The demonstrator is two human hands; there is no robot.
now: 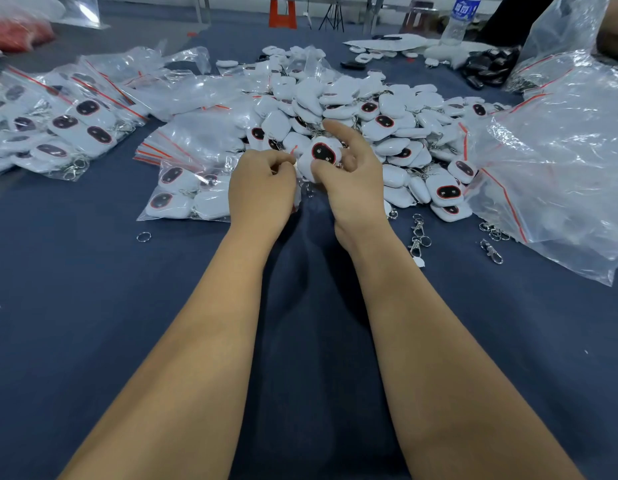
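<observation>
White key fob [323, 154], black oval face with a red ring, is sitting just above the surface at the near edge of the loose fob pile [369, 112]. Right hand [352, 188] is gripping it between thumb and curled fingers, index finger sticking out straight. Left hand [262, 192] grip is pressed together, pinching at the fob's left edge; what's between the fingertips is too small to tell, could be a ring or a bag lip. Looks like ring-fitting or bagging. To do it well I'd be keeping the right grip firm on the body, face up, letting the left do the fine work, and holding it low so anything dropped isn't rolling off. Filled zip bag [186, 192] is lying just left of the hands, a stack of empty zip bags [169, 143] behind it, more filled bags [58, 129] far left. Loose split ring [143, 236] and swivel clasps [418, 237] are lying on the blue cloth surface [127, 323]. Big clear sack [549, 161] is slumping at right. Far side: black fobs [491, 67], water bottle [461, 19], orange stool [282, 13], tripod [331, 15].
</observation>
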